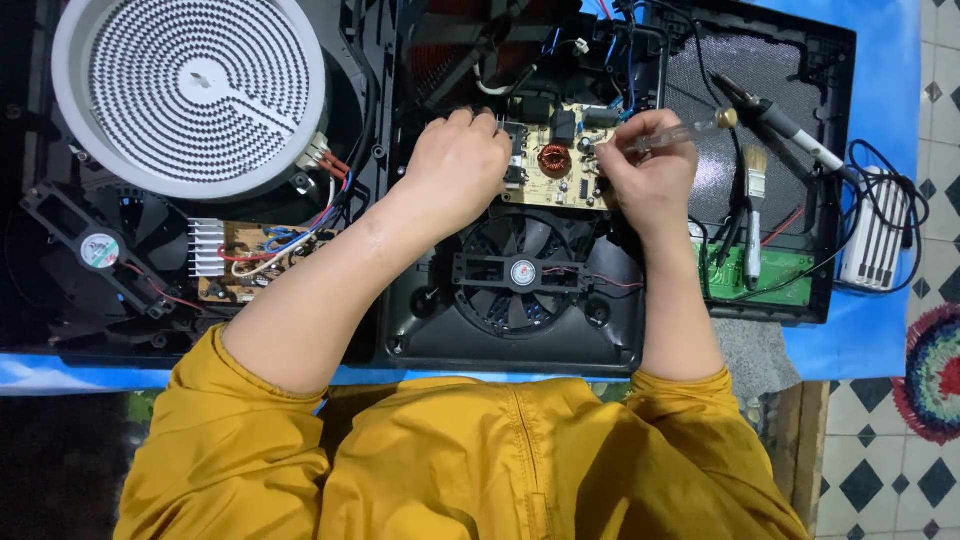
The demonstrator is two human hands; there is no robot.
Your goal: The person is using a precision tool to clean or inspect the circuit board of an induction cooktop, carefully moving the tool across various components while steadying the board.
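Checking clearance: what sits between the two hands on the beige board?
In the head view, a copper-wound toroid coil stands on the beige circuit board between the left hand and the right hand, with small black components beside it.

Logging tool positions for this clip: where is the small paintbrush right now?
In the head view the paintbrush lies at the right, untouched, on the black housing, bristles up, just right of the right hand and above the green circuit board.

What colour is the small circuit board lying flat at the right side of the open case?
Green. The small circuit board shows best in the head view, lying beneath a brush.
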